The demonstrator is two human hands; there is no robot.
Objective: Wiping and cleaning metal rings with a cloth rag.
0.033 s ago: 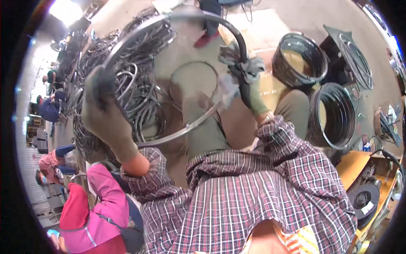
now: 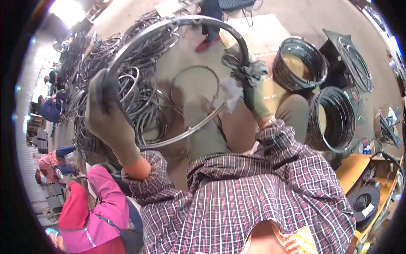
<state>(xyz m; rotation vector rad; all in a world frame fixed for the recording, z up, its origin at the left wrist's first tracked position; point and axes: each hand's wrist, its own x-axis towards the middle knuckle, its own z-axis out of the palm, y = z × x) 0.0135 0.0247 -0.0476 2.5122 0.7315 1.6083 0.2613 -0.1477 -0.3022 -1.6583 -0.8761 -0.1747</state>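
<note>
So both hands were busy with one big dark hoop (image 2: pixel 242 41), held up off the floor (image 2: pixel 169 63) in front of the seated person's knees. Its bottom curve crossed over the left leg (image 2: pixel 203 137), though I couldn't tell if it actually touched the trousers. The left hand (image 2: pixel 101 103), in an olive and black glove, had its fingers curled around the hoop's left side, a bit blurry. Over on the other side, the right hand (image 2: pixel 249 89), gloved too, was closed on a crumpled grey rag (image 2: pixel 253 72), which was bunched up against the hoop. The rag covered most of those fingers, so no clue how hard they were squeezing. A paler bit of cloth (image 2: pixel 232 93) hung just left of that hand.

Past the hoop, one thin ring (image 2: pixel 194 66) lay flat on the floor, with a huge messy pile of rings (image 2: pixel 141 118) left of it. Off to the right, one neat stack of rings (image 2: pixel 282 70) stood by the near right corner of a cardboard sheet (image 2: pixel 270 29), and a second stack (image 2: pixel 344 114) was right by it, closer to the person. Down in the lower right, a black spool (image 2: pixel 363 203) sat in an orangey box (image 2: pixel 355 167).
</note>
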